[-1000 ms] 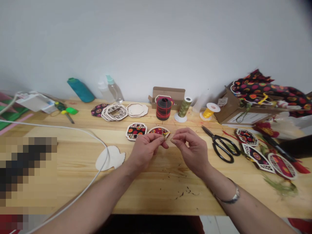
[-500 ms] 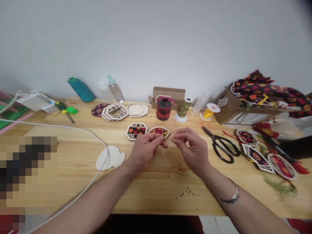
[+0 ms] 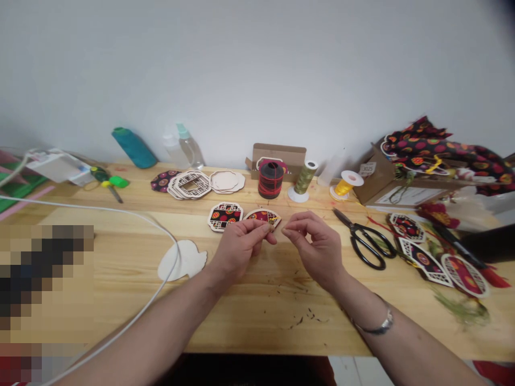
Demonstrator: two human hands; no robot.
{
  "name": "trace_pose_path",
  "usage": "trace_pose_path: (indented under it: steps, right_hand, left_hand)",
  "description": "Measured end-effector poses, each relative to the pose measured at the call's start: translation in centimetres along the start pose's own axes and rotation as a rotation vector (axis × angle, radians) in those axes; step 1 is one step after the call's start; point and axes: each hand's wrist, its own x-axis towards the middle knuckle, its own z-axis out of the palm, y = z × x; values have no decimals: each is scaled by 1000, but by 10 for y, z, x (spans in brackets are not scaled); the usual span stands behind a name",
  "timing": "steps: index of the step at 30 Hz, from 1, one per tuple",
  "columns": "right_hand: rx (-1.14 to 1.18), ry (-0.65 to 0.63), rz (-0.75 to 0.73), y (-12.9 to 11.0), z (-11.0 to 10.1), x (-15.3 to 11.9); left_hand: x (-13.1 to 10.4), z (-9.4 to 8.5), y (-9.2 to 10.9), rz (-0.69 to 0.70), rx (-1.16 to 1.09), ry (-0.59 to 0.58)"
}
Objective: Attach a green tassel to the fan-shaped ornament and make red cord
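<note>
My left hand (image 3: 241,244) is closed, thumb and forefinger pinched at the near edge of a fan-shaped ornament (image 3: 259,215) with dark red patterned fabric in a wooden frame. A bit of yellow cord (image 3: 274,218) shows by those fingertips. Just to the right, my right hand (image 3: 316,244) also pinches, its fingertips a short gap from the left ones. What either pinch holds is too small to make out. Beside the fan lies a squarish wooden-framed ornament (image 3: 225,217). Black-handled scissors (image 3: 368,241) rest right of my right hand.
Along the wall stand a red-and-black thread spool (image 3: 270,181), a green thread cone (image 3: 306,179) and a yellow cord spool (image 3: 345,185). A white cable (image 3: 161,225) crosses a pale wooden cutout (image 3: 189,261). Finished ornaments (image 3: 426,262) and a cardboard box (image 3: 374,182) sit at right.
My right hand has shifted very slightly left. My left hand stays in nearly the same place, and both pinches are kept.
</note>
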Motion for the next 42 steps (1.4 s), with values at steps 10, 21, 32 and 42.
trace_pose_path:
  steps: [10,21,32,42]
  right_hand:
    - [122,-76,44,-3,8,-7]
    - [-54,-102,-57,-2,6,-9]
    - [-295,-138,-329,-3,6,-12]
    - [-514,-173,-578,-1,6,-17]
  left_hand:
    - [-8,7,7,75,260,19]
    - [-12,7,1,354,537,40]
    - [-13,3,-9,596,802,60]
    - [-13,2,-11,585,897,84]
